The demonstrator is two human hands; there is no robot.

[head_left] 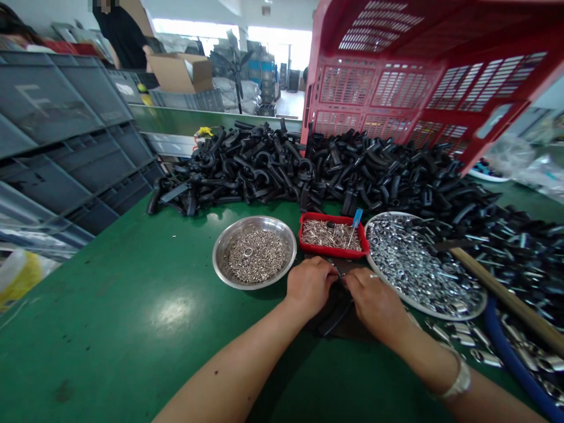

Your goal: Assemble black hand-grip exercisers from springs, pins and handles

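Observation:
Between my two hands lies a black curved plastic handle [337,317], on a dark mat [363,329]. My left hand [311,285] is closed, its thumb and fingertips pinched at the far end of the handle. From the other side, the fingers of my right hand [374,299] are closed on the same end. A small shiny metal piece [338,271] shows between the fingertips; its kind is too small to tell. Just beyond the hands stands a red tray [335,252] of thin metal pins. To the left is a steel bowl [215,261] of small metal pieces.
A round tray [440,314] of shiny metal parts stands right, with a wooden-handled tool [506,296] across it. Black plastic handles [264,164] are heaped behind, beside a tipped red crate [374,88]. Grey bins [53,106] are stacked left. A person [126,38] stands beyond.

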